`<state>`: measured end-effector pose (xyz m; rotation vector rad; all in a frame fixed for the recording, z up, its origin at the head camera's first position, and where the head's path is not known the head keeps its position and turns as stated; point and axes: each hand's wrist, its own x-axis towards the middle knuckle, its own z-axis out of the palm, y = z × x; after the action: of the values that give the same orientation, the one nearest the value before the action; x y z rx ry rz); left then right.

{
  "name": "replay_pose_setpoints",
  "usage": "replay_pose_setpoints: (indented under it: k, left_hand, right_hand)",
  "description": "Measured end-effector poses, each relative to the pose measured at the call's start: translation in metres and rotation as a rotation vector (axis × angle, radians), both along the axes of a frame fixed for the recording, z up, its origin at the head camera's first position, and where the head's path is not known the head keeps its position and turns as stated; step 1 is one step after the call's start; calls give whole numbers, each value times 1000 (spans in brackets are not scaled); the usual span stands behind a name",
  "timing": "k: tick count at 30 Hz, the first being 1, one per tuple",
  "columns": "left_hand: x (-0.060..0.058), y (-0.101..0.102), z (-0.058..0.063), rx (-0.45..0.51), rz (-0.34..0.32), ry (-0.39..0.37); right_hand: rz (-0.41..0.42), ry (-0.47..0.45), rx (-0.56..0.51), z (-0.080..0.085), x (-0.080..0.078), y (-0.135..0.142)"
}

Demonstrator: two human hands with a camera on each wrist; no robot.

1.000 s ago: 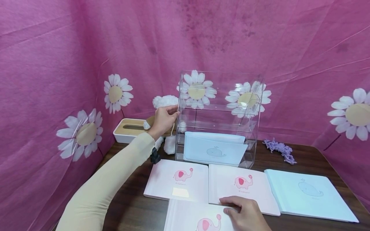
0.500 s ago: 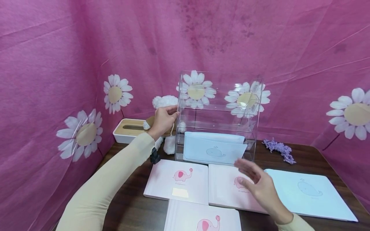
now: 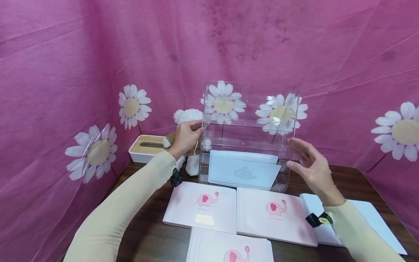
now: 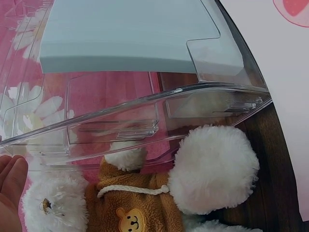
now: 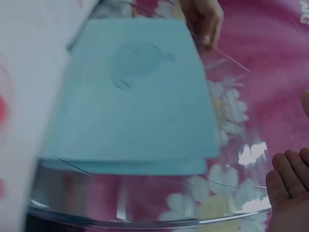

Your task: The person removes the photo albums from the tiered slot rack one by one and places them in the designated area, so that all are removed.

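A clear acrylic tiered rack (image 3: pixel 248 143) stands at the back of the table. Two pale blue booklets lean in its lower tier, the front one (image 3: pixel 243 174) printed with a whale. At the rack's left side is my left hand (image 3: pixel 187 137), fingertips against the side panel. My right hand (image 3: pixel 312 171) is at the right side, fingers extended and thumb apart, holding nothing; contact with the panel cannot be made out. Three pink elephant booklets, one left (image 3: pixel 203 207), one right (image 3: pixel 275 218) and one in front (image 3: pixel 229 249), lie flat before the rack.
Another pale blue booklet (image 3: pixel 376 218) lies at the right, partly under my right forearm in view. Behind my left hand sits a white plush toy (image 3: pixel 188 115) in brown clothing. A white tissue box (image 3: pixel 144 151) with a wooden lid stands left. Pink daisy-print cloth (image 3: pixel 157 54) surrounds the table.
My right hand has left the front pink booklet, risen over the right one and reached the rack's right side. My left hand stays at the rack's left side.
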<state>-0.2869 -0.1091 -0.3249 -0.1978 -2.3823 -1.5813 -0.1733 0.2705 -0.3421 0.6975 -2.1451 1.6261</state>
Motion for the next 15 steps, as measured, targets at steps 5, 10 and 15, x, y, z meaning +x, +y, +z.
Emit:
replay_pose_setpoints:
  k: [5,10,15]
  left_hand:
    - [0,-1,-1,-2,-4,10]
    - [0,-2,-1,0,1,6]
    - [-1,-1,-1,-25,12,0]
  right_hand:
    - [-31,20,105,17,-19,-3]
    - [7,-1,174,20,-37,-12]
    - [33,-75,258,15,-47,-18]
